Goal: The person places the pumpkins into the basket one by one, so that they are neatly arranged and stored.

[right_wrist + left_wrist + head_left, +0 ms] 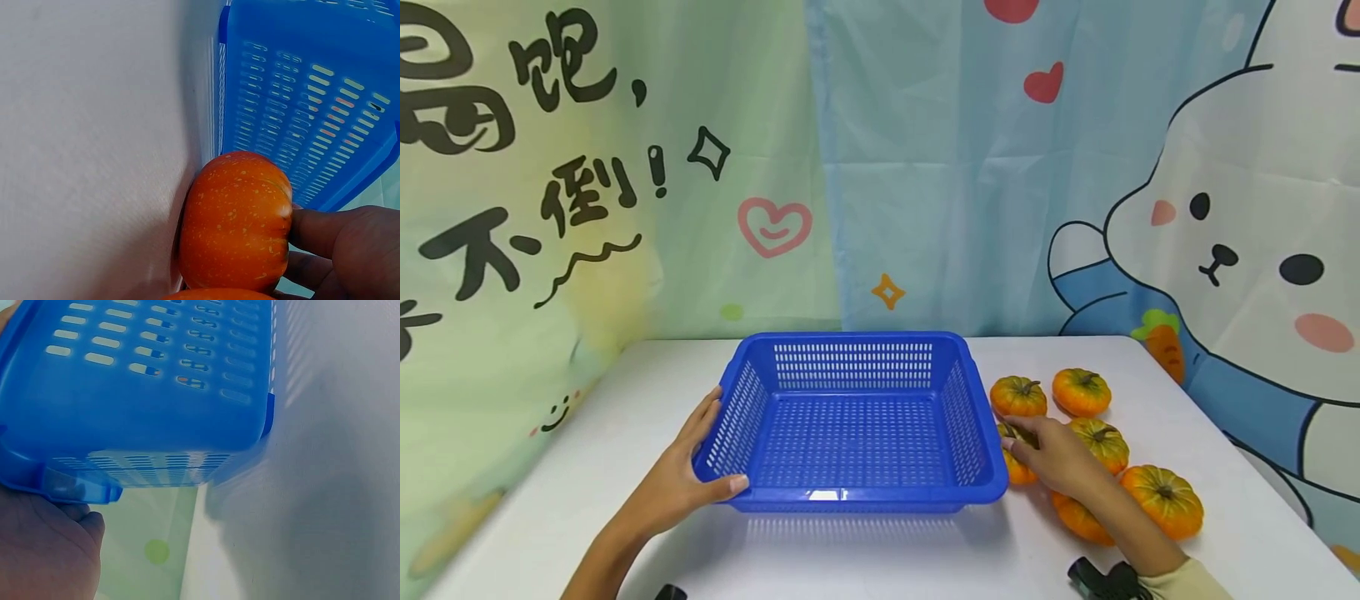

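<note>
A blue plastic basket (857, 492) with slotted walls stands on the table, and its inside shows only the bare mesh bottom. My left hand (688, 471) grips its left rim, thumb on the front corner and fingers along the side. The left wrist view shows that hand (47, 547) under the rim lip. Just right of the basket, my right hand (1056, 450) pinches a small orange pumpkin (1019, 473) at its top, by the stem. In the right wrist view this pumpkin (237, 219) rests on the table close to the basket wall, with thumb and fingers at its top.
Several other orange-green pumpkins (1081, 392) sit around and under my right forearm. One large pumpkin (1161, 502) lies right of it. The white table (820, 567) ends at a printed curtain (910, 208) behind. Dark wrist devices (1108, 579) show at the bottom edge.
</note>
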`<move>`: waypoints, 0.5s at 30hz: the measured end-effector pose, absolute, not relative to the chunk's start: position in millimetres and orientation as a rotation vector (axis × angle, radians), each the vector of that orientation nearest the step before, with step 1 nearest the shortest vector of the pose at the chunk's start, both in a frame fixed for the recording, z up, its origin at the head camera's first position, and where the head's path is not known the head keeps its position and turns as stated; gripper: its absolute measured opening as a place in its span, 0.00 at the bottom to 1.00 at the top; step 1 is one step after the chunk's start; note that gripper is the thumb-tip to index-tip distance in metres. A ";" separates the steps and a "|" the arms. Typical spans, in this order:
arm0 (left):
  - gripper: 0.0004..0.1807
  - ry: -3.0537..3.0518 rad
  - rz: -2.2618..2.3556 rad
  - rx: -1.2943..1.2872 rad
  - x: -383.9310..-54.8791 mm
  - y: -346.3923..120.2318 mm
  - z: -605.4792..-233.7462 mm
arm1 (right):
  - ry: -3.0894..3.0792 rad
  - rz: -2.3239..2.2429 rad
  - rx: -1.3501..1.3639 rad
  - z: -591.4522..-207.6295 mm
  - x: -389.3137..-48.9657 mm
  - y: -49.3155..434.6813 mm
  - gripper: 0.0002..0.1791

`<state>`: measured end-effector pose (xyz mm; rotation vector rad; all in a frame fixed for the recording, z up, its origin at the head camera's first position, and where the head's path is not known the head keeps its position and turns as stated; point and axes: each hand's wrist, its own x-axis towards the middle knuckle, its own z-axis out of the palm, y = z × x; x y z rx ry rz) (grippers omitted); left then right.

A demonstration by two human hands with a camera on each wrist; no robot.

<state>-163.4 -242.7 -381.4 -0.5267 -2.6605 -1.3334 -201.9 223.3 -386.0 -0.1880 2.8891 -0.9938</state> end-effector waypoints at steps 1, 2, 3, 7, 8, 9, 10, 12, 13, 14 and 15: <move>0.59 -2.657 -1.336 -0.530 -163.2 -242.8 -381.3 | 2.885 -0.999 -0.179 -386.2 -201.7 223.1 0.26; 0.59 -2.654 -1.339 -0.533 -163.0 -242.9 -381.2 | 2.885 -1.001 -0.173 -386.2 -201.5 223.0 0.26; 0.59 -2.651 -1.342 -0.536 -162.9 -243.0 -381.1 | 2.888 -0.997 -0.168 -386.2 -201.2 222.9 0.26; 0.59 -2.647 -1.346 -0.544 -163.1 -242.9 -381.0 | 2.910 -0.975 -0.160 -385.4 -200.3 223.1 0.26; 0.59 -2.644 -1.344 -0.547 -163.4 -242.9 -381.0 | 2.915 -0.971 -0.161 -384.9 -199.9 223.1 0.25; 0.59 -2.642 -1.345 -0.549 -163.6 -242.9 -381.1 | 2.915 -0.971 -0.157 -384.6 -199.6 223.0 0.25; 0.59 -2.638 -1.348 -0.552 -163.7 -243.0 -381.2 | 2.910 -0.975 -0.150 -384.2 -199.2 222.9 0.26; 0.59 -2.636 -1.350 -0.553 -163.7 -243.2 -381.4 | 2.904 -0.978 -0.146 -383.5 -198.6 222.6 0.27; 0.59 -2.635 -1.356 -0.553 -163.6 -243.3 -381.5 | 2.905 -0.975 -0.146 -383.4 -198.3 222.6 0.27; 0.59 -2.637 -1.356 -0.550 -163.5 -243.2 -381.6 | 2.905 -0.973 -0.146 -383.3 -197.8 222.6 0.27; 0.59 -2.641 -1.357 -0.547 -163.4 -243.0 -381.6 | 2.909 -0.969 -0.147 -383.2 -197.5 222.6 0.27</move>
